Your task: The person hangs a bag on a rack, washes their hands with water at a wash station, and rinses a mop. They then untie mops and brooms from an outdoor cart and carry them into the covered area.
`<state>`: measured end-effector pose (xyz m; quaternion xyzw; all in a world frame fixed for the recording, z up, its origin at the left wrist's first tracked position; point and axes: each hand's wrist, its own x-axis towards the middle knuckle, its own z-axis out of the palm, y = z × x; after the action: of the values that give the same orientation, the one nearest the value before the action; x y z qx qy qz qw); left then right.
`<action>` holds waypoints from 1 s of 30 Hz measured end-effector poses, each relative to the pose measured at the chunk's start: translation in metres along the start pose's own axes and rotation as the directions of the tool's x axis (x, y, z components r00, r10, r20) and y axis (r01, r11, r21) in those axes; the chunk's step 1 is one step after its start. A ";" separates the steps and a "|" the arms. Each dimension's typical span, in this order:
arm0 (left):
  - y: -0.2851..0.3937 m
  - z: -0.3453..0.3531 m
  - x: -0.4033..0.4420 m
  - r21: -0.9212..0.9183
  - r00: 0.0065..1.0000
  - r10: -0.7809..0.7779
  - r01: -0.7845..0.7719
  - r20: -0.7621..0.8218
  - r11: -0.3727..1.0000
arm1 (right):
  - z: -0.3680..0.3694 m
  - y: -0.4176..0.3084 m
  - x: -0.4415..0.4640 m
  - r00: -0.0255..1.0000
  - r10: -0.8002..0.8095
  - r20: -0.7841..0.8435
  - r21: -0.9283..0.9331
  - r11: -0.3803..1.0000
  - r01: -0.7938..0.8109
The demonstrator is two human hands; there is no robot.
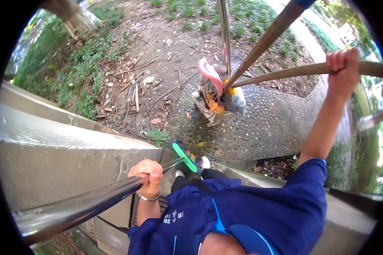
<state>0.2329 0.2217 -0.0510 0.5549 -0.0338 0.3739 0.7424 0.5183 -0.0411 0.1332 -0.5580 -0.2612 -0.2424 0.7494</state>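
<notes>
My left hand [147, 175], closed, wraps round a shiny metal pole [98, 196]. A bright green bar-shaped head [184, 158] sits at the pole's far end, low beside my shoes. My right hand [344, 70] is raised at the right and closed round a wooden pole [285, 75]. That pole slants down to a bundle of rubbish [215, 102] with dry leaves, plastic and a pink curved piece [210, 75]. What contains the bundle is hard to make out. A second wooden pole [264, 40] and an upright metal pole [224, 34] also reach it.
A low concrete wall [72, 165] runs along the left. Pebbled paving [272, 121] lies ahead, next to bare soil [170, 55] with twigs and leaves. A tree trunk [74, 17] stands at the upper left. My white-toed shoe [205, 162] is by the kerb.
</notes>
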 end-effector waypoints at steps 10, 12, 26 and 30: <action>0.006 -0.046 0.032 -0.076 0.959 -0.165 0.187 0.229 0.979 | 0.007 -0.129 0.017 0.906 -0.409 -0.107 -0.654 0.715 0.246; 0.007 -0.053 0.037 -0.039 0.938 -0.196 0.216 0.285 0.976 | 0.014 -0.124 0.001 0.894 -0.412 -0.178 -0.688 0.702 0.186; 0.008 -0.072 0.038 0.025 0.848 -0.282 0.304 0.449 0.952 | 0.031 -0.132 -0.192 0.942 -0.046 -0.333 -0.588 0.791 -0.169; 0.011 -0.063 0.039 0.053 0.826 -0.305 0.319 0.473 0.946 | 0.037 -0.157 -0.227 0.905 -0.043 -0.424 -0.620 0.742 -0.255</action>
<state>0.2317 0.2966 -0.0478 0.6169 -0.1289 0.0994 0.7701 0.2416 -0.0296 0.1037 -0.7371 0.0386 -0.3868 0.5528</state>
